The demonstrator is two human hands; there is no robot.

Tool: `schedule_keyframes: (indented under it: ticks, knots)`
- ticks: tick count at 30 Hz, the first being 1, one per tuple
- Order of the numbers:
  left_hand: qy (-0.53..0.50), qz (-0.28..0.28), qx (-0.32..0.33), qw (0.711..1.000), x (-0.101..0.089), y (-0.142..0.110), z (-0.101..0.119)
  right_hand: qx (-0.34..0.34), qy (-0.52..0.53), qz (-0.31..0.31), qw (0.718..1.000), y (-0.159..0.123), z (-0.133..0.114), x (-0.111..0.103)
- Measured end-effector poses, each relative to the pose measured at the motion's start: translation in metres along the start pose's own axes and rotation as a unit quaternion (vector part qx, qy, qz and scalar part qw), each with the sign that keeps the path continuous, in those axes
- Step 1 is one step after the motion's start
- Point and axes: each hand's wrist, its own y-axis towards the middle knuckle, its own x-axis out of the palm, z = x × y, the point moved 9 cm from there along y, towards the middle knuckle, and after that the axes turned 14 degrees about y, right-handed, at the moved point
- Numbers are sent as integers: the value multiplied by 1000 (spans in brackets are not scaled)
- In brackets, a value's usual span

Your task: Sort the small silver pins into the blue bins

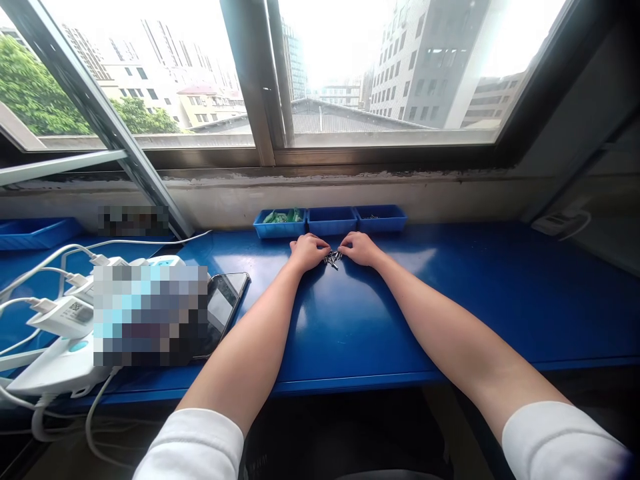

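Observation:
A small pile of shiny metal pieces that look like screws (332,259) lies on the blue tabletop (350,320). My left hand (309,253) is at the pile's left side, with thumb and fingers drawn together at its edge. From the right, my right hand (361,249) meets the pile in a similar pinch. Whatever lies between the fingertips of either hand is too small to make out. Just behind the hands stand three joined blue bins: the left bin (280,231) holds green material, then comes the middle bin (332,230), and the right bin (383,227) has small dark pieces inside.
At the left lie a phone (227,300) and a white power strip (55,370) with plugged-in chargers (65,317) and loose cables. A blurred-out patch covers part of this area. Another blue tray (40,233) sits farther left, near a metal post (150,180). A window runs behind the table.

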Motion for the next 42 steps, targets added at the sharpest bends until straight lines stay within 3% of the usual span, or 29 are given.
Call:
schedule_keyframes:
  ticks: [12, 24, 28, 33, 37, 42]
  knots:
    - [15, -6, 5, 1000, 0, 0, 3, -8, -79, -17, 997, -2, 0, 12]
    - [-68, 58, 37, 995, -18, -4, 16, -13, -61, 97, 993, 0, 0, -10]
    - [-75, 74, 49, 993, -18, -2, 17, -26, -53, 102, 993, 0, -4, -11]
    - [-61, 67, 40, 995, -14, 1, 13, -10, 107, 92, 990, -3, -6, -13]
    - [-46, 62, 20, 997, -13, 3, 8, -5, 309, 98, 946, -6, -9, -20]
    - [-36, 64, 12, 997, -14, 2, 8, 23, 369, 83, 925, -9, -6, -23]
